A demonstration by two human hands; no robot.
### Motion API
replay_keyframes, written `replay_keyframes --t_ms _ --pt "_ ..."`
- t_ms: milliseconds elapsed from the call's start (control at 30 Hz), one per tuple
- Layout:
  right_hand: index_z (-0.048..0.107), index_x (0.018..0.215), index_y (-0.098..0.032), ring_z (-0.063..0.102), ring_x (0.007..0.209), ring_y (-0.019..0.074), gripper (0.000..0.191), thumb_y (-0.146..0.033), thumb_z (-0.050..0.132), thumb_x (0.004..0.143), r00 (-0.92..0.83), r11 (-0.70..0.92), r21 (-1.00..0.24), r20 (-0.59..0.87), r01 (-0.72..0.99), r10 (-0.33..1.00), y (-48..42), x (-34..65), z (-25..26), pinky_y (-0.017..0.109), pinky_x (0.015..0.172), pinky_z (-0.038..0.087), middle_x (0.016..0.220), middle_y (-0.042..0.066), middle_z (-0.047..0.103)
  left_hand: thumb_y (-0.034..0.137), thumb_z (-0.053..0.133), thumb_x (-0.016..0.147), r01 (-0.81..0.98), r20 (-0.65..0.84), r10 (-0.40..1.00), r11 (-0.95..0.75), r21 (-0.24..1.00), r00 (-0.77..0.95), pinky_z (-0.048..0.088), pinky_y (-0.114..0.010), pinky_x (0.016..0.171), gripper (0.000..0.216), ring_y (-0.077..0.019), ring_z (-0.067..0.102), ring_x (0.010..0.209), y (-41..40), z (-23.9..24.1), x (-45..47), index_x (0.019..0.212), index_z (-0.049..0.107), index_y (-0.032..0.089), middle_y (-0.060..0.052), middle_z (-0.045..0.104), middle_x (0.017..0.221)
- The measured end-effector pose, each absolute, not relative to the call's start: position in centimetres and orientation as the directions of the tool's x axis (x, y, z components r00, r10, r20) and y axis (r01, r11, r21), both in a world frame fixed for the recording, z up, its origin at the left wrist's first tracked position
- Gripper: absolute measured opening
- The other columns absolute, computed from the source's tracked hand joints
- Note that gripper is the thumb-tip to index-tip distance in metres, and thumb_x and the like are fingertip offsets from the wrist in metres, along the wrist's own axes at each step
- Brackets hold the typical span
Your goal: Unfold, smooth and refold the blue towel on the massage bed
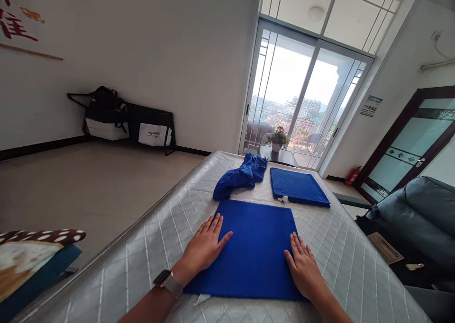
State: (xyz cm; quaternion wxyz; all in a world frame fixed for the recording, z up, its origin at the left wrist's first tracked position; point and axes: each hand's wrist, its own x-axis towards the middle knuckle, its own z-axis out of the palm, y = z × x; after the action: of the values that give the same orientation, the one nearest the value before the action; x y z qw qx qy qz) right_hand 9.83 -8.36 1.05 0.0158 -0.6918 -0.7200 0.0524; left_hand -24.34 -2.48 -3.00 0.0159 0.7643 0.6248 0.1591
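Observation:
A blue cloth (256, 256), folded into a flat square, lies before me on a quilted silver-white mattress (149, 247). My left hand (208, 242) rests flat on its left edge, fingers stretched out and thumb apart. On the right edge lies my right hand (302, 261), also flat with fingers extended. A small white tag sticks out at the cloth's near left corner. Beyond it, a stack of folded blue cloth (298, 185) with a white label sits to the right. A crumpled blue cloth (241, 174) is bunched to the left.
Past the mattress, a potted plant (277, 139) stands on a dark table by the sliding glass doors (309, 95). A grey sofa (423, 214) is at right. A patterned cushion (35, 266) shows at lower left, and a black bench (152, 112) with bags lines the wall.

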Motion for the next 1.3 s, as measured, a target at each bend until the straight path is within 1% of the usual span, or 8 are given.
replay_keyframes --t_ms 333,433,533,667,800,967,1167,1300 --pt "0.018 0.16 -0.011 0.009 0.155 0.0191 0.073 -0.056 0.015 0.102 -0.019 0.005 -0.184 -0.071 0.983 0.997 -9.0 9.9 1.2 0.039 0.126 0.008 0.167 0.002 0.012 0.066 0.024 0.099 0.962 0.165 0.97 -0.205 0.18 0.176 0.027 -0.049 0.123 0.085 -0.0302 0.027 0.152 -2.8 -1.8 -24.5 0.154 0.031 0.003 -0.019 0.028 0.163" --pt "0.018 0.159 -0.011 0.008 0.155 0.0191 0.072 -0.054 0.016 0.102 -0.027 0.013 -0.193 -0.071 0.981 0.997 -9.1 10.1 1.1 0.04 0.126 0.009 0.166 0.002 0.011 0.066 0.025 0.1 0.964 0.197 0.966 -0.204 0.169 0.169 0.028 -0.05 0.123 0.084 -0.0307 0.027 0.152 -3.9 -0.5 -22.6 0.154 0.032 0.002 -0.02 0.029 0.162" --pt "0.019 0.159 -0.012 0.008 0.155 0.0201 0.071 -0.054 0.017 0.102 -0.032 0.019 -0.191 -0.063 0.981 0.997 -9.1 10.1 1.0 0.041 0.126 0.009 0.166 0.003 0.011 0.063 0.026 0.101 0.904 0.227 0.911 -0.388 0.18 0.346 0.032 -0.047 0.122 0.075 -0.0272 0.03 0.151 -5.9 0.8 -18.0 0.155 0.032 0.011 -0.015 0.032 0.163" --pt "0.021 0.159 -0.011 0.009 0.154 0.0227 0.068 -0.049 0.02 0.103 -0.052 0.04 -0.159 -0.068 0.987 0.996 -9.1 10.2 1.2 0.043 0.125 0.012 0.166 0.006 0.011 0.058 0.03 0.103 0.699 0.204 0.726 -0.688 0.195 0.657 0.035 -0.043 0.121 0.067 -0.0236 0.031 0.15 -8.2 1.2 -10.5 0.158 0.029 0.019 -0.01 0.033 0.163" --pt "0.029 0.158 -0.019 0.006 0.154 0.026 0.058 -0.032 0.025 0.102 -0.147 0.139 -0.097 -0.087 0.986 0.985 -9.2 10.5 1.2 0.049 0.124 0.012 0.167 0.006 0.009 0.055 0.033 0.103 0.624 0.308 0.651 -0.757 0.194 0.694 0.031 -0.042 0.123 0.068 -0.0233 0.027 0.152 -8.3 0.3 -6.1 0.16 0.019 0.019 -0.011 0.03 0.164" --pt "0.025 0.159 -0.014 0.009 0.154 0.0238 0.062 -0.04 0.021 0.103 -0.094 0.086 -0.136 -0.048 0.987 0.994 -9.1 10.5 1.1 0.046 0.125 0.01 0.167 0.008 0.013 0.054 0.034 0.103 0.664 0.344 0.667 -0.734 0.146 0.661 0.032 -0.042 0.123 0.069 -0.0237 0.03 0.15 -7.4 -1.5 -7.7 0.16 0.013 0.022 -0.009 0.03 0.164" --pt "0.017 0.159 -0.011 0.008 0.155 0.0204 0.066 -0.044 0.017 0.102 -0.047 0.033 -0.189 -0.072 0.981 0.996 -9.0 10.3 1.6 0.043 0.125 0.007 0.167 0.005 0.011 0.059 0.035 0.101 0.863 0.232 0.859 -0.491 0.119 0.457 0.035 -0.049 0.121 0.068 -0.0271 0.034 0.149 -6.4 -2.9 -17.0 0.156 0.025 0.02 -0.01 0.032 0.162" --pt "0.015 0.16 -0.011 0.008 0.155 0.0197 0.066 -0.046 0.014 0.103 -0.048 0.031 -0.205 -0.08 0.978 0.996 -9.1 10.3 1.7 0.043 0.125 0.008 0.167 0.004 0.011 0.055 0.037 0.102 0.909 0.296 0.888 -0.399 0.118 0.352 0.038 -0.051 0.118 0.064 -0.0275 0.036 0.148 -6.6 -4.7 -23.8 0.156 0.018 0.026 -0.008 0.032 0.162"
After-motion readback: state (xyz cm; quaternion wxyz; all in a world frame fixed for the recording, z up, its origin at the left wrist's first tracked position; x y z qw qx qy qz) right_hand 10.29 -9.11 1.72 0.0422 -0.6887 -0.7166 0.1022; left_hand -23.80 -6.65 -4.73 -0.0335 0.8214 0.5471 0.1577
